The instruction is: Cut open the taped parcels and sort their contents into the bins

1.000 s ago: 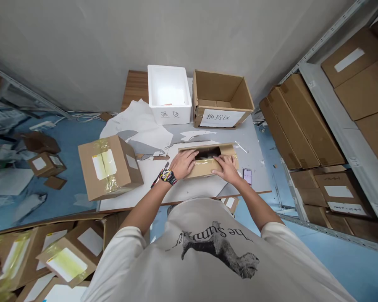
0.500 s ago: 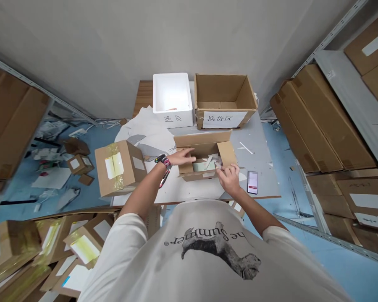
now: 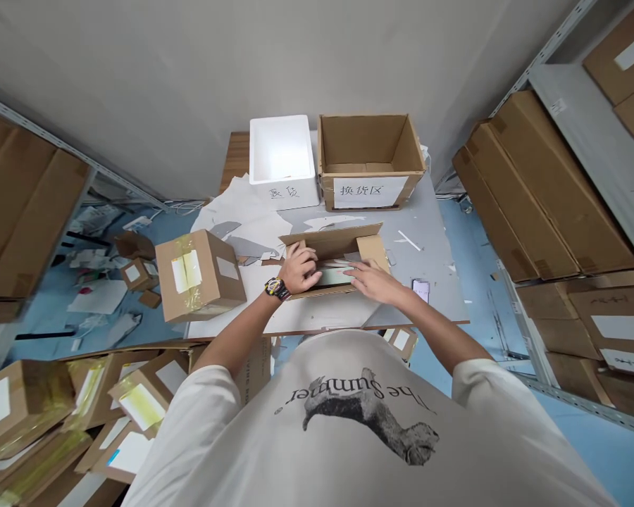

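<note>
An open cardboard box [image 3: 332, 290] stands on the table in front of me, its flaps raised. Inside lies a flat pale green item [image 3: 334, 275] with thin whitish pieces over it; the kind is unclear. My left hand [image 3: 299, 269], with a watch on its wrist, rests at the box's left end, fingers bent and apart, thumb over the green item. From the right, my right hand [image 3: 373, 282] reaches over the near edge, its fingers stretched out against the contents. The fingertips of both hands are partly hidden in the box.
A taped carton [image 3: 211, 285] sits on the table's left. Behind are a white foam box [image 3: 285, 191] and a large labelled carton [image 3: 370, 191]. A phone [image 3: 420, 289] lies right. Paper scraps [image 3: 409, 240] litter the tabletop. Shelves of cartons [image 3: 533, 186] flank the right.
My left hand has drawn back from inside the box to its left end. My right hand has moved from the right front corner inward over the contents. The loose whitish pieces look flatter.
</note>
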Tool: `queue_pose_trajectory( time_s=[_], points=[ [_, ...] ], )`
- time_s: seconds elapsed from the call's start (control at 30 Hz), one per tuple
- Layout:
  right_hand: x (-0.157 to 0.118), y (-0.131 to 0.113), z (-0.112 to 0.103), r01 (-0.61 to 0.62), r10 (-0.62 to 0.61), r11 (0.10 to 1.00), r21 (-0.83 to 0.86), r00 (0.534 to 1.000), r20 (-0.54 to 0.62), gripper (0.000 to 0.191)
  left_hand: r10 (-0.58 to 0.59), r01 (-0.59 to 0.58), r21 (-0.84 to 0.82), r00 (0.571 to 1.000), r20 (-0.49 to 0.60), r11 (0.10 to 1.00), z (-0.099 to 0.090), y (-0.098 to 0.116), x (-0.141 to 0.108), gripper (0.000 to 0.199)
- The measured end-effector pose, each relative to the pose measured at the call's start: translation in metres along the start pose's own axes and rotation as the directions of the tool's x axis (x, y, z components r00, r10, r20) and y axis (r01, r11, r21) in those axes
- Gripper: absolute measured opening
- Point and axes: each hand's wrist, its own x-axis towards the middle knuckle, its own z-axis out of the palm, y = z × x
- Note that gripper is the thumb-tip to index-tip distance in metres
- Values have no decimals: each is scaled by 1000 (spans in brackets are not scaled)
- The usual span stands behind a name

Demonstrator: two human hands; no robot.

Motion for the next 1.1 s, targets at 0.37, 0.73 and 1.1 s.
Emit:
queue_pose_trajectory(
  time_s=[0.37,0.73,1.1],
  points=[
    [-15,23,-26,-18,-30,888,-459,995,-96,58,-87,54,165,976,200,985,-85,-18,-42,40],
    [-12,116,-22,4,-5,969,-245,1000,-5,156,-211,87,341,914,347,936,-49,-35,-40,167],
    [43,112,17,-241,252,967,78,944,-212,95,-335,287,172,802,495,942,-32,-46,-37,180]
  ],
)
